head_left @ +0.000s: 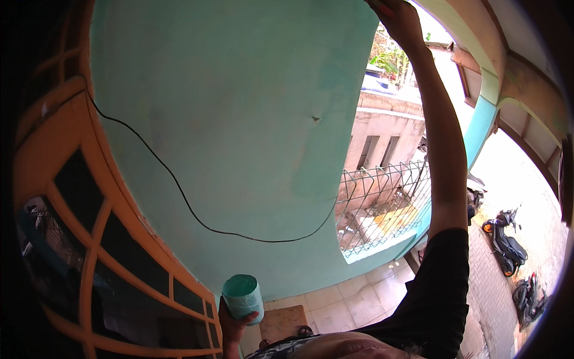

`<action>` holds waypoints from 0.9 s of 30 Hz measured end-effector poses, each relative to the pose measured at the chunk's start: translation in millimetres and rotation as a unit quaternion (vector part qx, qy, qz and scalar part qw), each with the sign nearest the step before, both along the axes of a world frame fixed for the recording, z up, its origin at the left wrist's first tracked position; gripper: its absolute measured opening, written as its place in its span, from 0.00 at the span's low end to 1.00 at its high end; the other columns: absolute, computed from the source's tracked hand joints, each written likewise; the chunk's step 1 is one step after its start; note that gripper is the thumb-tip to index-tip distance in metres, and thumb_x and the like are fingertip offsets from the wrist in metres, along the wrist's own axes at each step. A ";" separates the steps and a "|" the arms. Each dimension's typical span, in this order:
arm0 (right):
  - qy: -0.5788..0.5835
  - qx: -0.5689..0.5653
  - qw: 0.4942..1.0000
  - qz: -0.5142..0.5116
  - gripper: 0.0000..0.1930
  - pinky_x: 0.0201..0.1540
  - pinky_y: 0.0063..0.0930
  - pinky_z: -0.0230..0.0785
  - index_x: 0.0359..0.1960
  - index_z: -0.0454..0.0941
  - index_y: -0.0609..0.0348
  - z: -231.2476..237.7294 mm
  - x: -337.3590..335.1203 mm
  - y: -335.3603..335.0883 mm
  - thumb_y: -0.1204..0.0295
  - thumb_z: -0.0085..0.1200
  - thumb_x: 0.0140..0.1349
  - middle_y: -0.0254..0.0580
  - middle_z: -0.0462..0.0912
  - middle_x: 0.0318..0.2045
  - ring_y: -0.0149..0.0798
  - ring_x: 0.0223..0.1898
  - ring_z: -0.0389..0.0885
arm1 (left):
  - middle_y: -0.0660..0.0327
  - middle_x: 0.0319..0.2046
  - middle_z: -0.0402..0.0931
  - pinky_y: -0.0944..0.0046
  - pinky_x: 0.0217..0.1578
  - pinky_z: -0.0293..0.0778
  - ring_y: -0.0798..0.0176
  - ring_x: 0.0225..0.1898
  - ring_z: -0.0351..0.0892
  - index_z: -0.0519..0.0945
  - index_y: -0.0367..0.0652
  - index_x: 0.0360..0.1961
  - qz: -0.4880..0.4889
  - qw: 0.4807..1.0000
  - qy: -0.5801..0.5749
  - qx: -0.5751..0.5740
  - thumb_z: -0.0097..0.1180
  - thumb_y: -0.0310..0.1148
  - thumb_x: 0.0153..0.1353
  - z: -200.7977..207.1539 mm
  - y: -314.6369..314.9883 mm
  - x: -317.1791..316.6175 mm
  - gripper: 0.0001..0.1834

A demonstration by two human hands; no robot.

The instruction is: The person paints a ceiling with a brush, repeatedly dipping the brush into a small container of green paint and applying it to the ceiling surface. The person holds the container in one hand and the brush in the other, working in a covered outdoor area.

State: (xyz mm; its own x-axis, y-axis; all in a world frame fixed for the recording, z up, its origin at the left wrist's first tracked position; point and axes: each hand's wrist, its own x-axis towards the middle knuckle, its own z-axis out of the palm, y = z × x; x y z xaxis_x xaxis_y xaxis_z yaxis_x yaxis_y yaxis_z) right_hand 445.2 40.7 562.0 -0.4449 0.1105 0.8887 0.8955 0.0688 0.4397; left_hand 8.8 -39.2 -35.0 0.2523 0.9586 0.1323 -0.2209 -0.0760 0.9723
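My left hand (234,326) is low in the picture, its fingers wrapped round a teal paint container (244,306). The container has an open top and pale smears down its side. High above, my right arm stretches up along the outer edge of the green wall (239,119). My right hand (399,19) is bent over at that edge, partly cut off by the top of the picture. A reddish bit shows at its fingers, but what they grip cannot be made out. Darker green patches mark the wall near its right edge.
A black cable (197,220) sags across the wall. Orange-framed windows (98,221) stand at left. Beyond the wall is a wire fence (388,203). Scooters (507,242) are parked outside at right. A brown mat (284,321) lies on the tiled floor (341,302) below me.
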 end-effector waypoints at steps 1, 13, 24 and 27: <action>0.007 -0.003 1.000 0.004 0.14 0.48 0.37 0.79 0.53 0.84 0.54 1.3 4.9 3.1 0.65 0.58 0.69 0.44 0.87 0.51 0.47 0.47 0.88 | 0.55 0.51 0.78 0.53 0.54 0.76 0.55 0.52 0.80 0.70 0.40 0.60 -0.004 1.000 0.001 0.004 0.84 0.45 0.36 -1.2 0.5 2.1 0.50; -0.018 -0.132 0.988 -0.075 0.19 0.51 0.36 0.83 0.60 0.80 0.39 -177.6 0.1 0.2 0.64 0.61 0.67 0.35 0.85 0.55 0.43 0.52 0.86 | 0.55 0.53 0.76 0.51 0.54 0.77 0.54 0.54 0.78 0.69 0.40 0.62 -0.001 1.000 0.026 -0.005 0.83 0.43 0.38 24.8 -9.5 11.2 0.50; -0.034 0.002 0.999 -0.031 0.13 0.49 0.33 0.82 0.54 0.84 0.46 -103.4 -30.4 22.4 0.67 0.59 0.68 0.35 0.87 0.50 0.41 0.49 0.87 | 0.55 0.53 0.77 0.52 0.55 0.77 0.55 0.54 0.79 0.69 0.40 0.62 0.025 0.999 0.034 0.006 0.83 0.44 0.38 20.4 -14.5 5.2 0.51; -0.023 -0.019 0.998 -0.052 0.19 0.53 0.35 0.82 0.59 0.80 0.38 -135.1 -14.2 37.8 0.65 0.60 0.67 0.34 0.84 0.56 0.41 0.55 0.84 | 0.55 0.53 0.77 0.52 0.55 0.77 0.55 0.54 0.79 0.69 0.40 0.62 0.032 0.997 0.058 0.027 0.83 0.44 0.38 18.2 -12.6 6.4 0.51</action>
